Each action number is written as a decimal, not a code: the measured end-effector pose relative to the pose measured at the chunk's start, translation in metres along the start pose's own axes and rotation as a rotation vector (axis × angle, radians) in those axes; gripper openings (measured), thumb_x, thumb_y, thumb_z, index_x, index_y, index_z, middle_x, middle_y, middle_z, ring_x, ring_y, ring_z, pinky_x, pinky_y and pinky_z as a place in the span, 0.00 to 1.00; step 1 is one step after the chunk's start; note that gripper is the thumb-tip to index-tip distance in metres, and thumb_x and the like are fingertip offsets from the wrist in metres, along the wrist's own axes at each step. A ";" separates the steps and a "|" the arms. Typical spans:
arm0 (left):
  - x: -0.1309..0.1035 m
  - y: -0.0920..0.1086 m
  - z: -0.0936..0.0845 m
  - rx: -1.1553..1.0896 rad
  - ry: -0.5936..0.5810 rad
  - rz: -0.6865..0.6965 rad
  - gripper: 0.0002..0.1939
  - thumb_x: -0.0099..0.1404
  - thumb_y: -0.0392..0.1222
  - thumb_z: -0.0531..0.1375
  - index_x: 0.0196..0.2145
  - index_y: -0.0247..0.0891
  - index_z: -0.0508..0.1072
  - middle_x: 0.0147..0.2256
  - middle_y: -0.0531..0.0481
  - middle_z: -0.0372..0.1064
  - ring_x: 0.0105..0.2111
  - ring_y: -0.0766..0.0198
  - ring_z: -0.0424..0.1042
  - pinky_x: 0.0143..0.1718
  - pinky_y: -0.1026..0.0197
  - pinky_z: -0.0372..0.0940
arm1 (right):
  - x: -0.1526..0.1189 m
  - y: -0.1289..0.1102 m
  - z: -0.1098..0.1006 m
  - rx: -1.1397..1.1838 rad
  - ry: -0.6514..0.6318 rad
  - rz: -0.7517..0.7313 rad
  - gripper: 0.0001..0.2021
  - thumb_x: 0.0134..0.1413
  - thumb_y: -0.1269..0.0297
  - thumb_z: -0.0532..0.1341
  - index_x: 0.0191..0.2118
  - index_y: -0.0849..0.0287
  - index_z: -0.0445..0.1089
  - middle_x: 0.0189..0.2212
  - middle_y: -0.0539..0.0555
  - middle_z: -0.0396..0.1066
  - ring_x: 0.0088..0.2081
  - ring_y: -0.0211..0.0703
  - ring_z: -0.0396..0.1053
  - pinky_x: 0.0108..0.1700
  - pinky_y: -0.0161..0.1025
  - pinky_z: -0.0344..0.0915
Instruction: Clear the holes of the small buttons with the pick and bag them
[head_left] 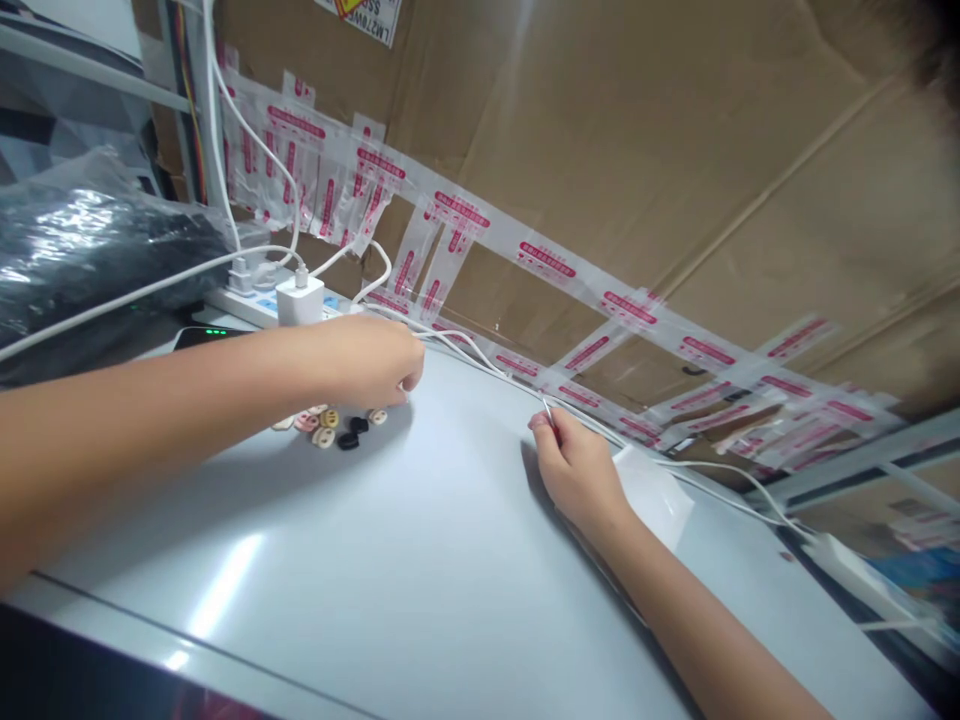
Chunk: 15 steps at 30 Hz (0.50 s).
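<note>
My left hand (375, 358) is closed above the table at the left, its fingertips curled down and hidden, so what it may hold cannot be made out. Just below it lie several small button-like pieces: a yellow one (330, 418), black ones (349, 440), a pink one (306, 421) and pale ones (323, 437). A single pale piece (377, 416) sits nearest to those fingers. On the right, my right hand (574, 460) pinches a thin metal tool (547, 408), whose tip points up and away.
A white charger (300, 299) stands in a power strip (251, 306) behind my left arm. White cables (465, 345) run along the taped cardboard (637, 150). A white sheet (654, 497) lies beside my right wrist on the table (420, 580).
</note>
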<state>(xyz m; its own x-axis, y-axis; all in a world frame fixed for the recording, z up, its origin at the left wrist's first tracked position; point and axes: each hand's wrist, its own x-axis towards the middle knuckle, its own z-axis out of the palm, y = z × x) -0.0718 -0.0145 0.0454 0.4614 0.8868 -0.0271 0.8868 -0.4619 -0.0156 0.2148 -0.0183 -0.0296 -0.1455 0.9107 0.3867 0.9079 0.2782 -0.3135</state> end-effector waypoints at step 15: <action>0.013 0.015 0.022 -0.261 0.136 0.093 0.14 0.69 0.44 0.48 0.35 0.38 0.71 0.33 0.47 0.71 0.28 0.63 0.66 0.28 0.61 0.54 | -0.016 -0.016 -0.011 0.282 -0.076 -0.040 0.15 0.68 0.53 0.46 0.33 0.54 0.60 0.23 0.46 0.59 0.25 0.39 0.57 0.29 0.37 0.54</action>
<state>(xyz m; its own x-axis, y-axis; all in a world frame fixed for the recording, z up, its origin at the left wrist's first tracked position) -0.0528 -0.0107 0.0230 0.5248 0.8430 0.1178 0.8090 -0.5371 0.2389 0.2069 -0.0401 -0.0214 -0.2174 0.9147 0.3406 0.7572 0.3782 -0.5325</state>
